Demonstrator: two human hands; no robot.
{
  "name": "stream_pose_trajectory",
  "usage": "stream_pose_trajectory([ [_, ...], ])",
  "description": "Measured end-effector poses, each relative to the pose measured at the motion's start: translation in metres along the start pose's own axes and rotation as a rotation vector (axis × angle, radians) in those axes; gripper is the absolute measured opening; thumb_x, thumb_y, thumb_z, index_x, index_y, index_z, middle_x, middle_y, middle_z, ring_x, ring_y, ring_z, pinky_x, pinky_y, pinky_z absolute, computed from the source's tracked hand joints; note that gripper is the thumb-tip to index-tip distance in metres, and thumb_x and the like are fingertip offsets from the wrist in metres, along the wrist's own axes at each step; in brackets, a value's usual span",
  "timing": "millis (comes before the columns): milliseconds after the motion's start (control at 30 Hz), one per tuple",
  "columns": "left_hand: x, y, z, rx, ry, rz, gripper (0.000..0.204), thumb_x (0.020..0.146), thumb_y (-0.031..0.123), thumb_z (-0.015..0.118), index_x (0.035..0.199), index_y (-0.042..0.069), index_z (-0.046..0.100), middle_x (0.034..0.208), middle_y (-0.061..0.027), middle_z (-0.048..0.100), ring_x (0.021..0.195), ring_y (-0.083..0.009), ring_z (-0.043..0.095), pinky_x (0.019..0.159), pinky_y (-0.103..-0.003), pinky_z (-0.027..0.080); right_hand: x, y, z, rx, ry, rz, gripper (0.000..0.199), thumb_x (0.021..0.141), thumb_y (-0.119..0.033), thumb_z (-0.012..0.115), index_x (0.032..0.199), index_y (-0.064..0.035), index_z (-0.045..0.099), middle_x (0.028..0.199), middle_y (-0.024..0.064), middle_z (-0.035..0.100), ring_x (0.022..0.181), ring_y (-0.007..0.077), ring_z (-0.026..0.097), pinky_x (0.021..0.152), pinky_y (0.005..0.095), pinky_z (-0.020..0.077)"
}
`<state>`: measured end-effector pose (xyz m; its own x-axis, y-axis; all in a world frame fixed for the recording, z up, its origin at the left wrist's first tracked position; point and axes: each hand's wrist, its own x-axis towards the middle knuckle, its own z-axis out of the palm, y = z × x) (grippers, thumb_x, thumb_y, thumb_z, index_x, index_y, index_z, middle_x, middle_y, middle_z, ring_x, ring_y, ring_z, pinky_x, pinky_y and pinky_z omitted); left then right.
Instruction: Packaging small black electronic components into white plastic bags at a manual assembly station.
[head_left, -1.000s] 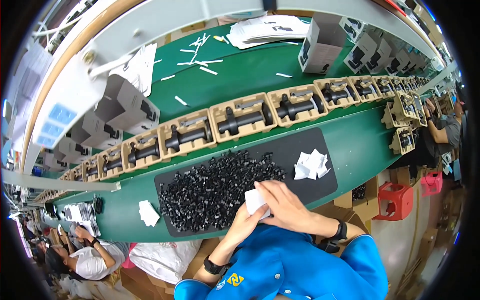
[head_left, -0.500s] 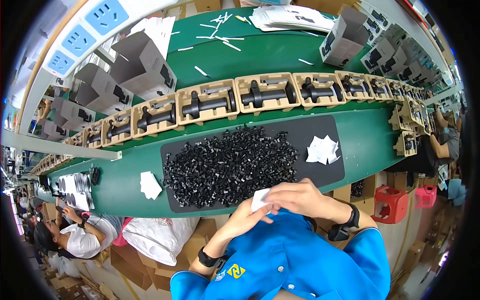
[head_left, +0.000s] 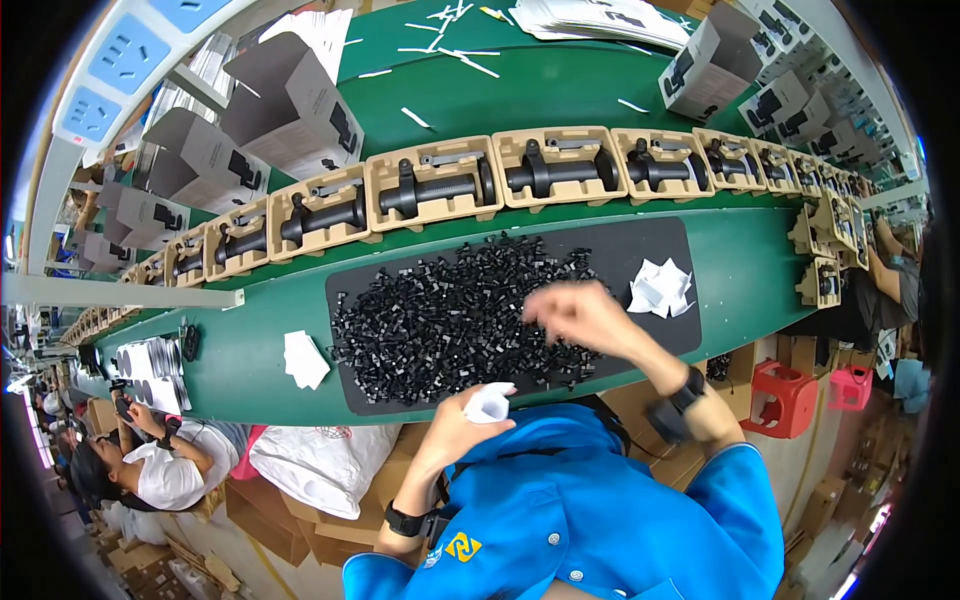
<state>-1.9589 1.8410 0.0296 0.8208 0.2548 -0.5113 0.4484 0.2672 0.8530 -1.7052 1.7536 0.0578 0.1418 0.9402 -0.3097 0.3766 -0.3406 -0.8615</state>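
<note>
My left hand (head_left: 458,432) is closed on a small white paper pouch (head_left: 487,403), whose mouth gapes open toward me, near the table's front edge. My right hand (head_left: 580,312) hovers over the right part of a heap of small black parts (head_left: 440,330), which look like little clips. Its fingers are smeared by motion, so whether anything is between them does not show. The heap is spread on a dark grey mat (head_left: 650,240). On the mat's right part lies a loose stack of white paper pouches (head_left: 661,288); another stack of white paper pieces (head_left: 304,360) lies left of the mat.
Beyond the mat runs a row of tan moulded trays (head_left: 440,215), each holding black tubular parts. Open grey boxes (head_left: 290,110) stand behind at the left, another box (head_left: 708,65) at the right. A metal bar (head_left: 120,292) juts in from the left. A co-worker (head_left: 170,460) sits at the left.
My right hand has left the white pouch and moved forward over the black heap. My left hand has kept the pouch and shifted slightly left; the pouch's mouth now shows open.
</note>
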Motion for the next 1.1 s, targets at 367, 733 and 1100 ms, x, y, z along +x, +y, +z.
stream_pose_trajectory([
  [367, -0.015, 0.007, -0.010, -0.151, 0.090, -0.118, 0.040, 0.075, 0.004, 0.072, 0.113, 0.002, 0.062, 0.085, -0.0013, 0.063, 0.074, -0.0065, 0.059, 0.059, -0.021, 0.051, 0.084, 0.147, 0.017, -0.965, 0.161, -0.227, 0.021, 0.074, -0.009, 0.057, 0.095, -0.0095, 0.057, 0.094, 0.0107, 0.052, 0.088, 0.0279, 0.058, 0.065, 0.0367, 0.0522],
  [733, -0.008, 0.020, -0.005, -0.295, 0.110, -0.013, 0.043, 0.076, -0.001, 0.070, 0.117, -0.004, 0.056, 0.085, -0.0031, 0.062, 0.074, -0.0087, 0.059, 0.060, -0.023, 0.052, 0.079, 0.152, 0.026, -0.810, 0.172, -0.138, 0.009, 0.073, -0.010, 0.059, 0.078, -0.0023, 0.062, 0.079, 0.0158, 0.061, 0.071, 0.0331, 0.064, 0.064, 0.0419, 0.0526],
  [1100, -0.012, 0.043, -0.011, -0.344, 0.098, 0.089, 0.047, 0.074, -0.005, 0.069, 0.118, -0.004, 0.054, 0.087, -0.0070, 0.063, 0.077, -0.0137, 0.062, 0.061, -0.026, 0.054, 0.055, 0.064, 0.003, 0.051, 0.224, 0.158, 0.014, 0.082, -0.011, 0.061, 0.088, -0.0014, 0.069, 0.074, 0.0135, 0.067, 0.062, 0.0198, 0.067, 0.050, 0.0307, 0.0520],
])
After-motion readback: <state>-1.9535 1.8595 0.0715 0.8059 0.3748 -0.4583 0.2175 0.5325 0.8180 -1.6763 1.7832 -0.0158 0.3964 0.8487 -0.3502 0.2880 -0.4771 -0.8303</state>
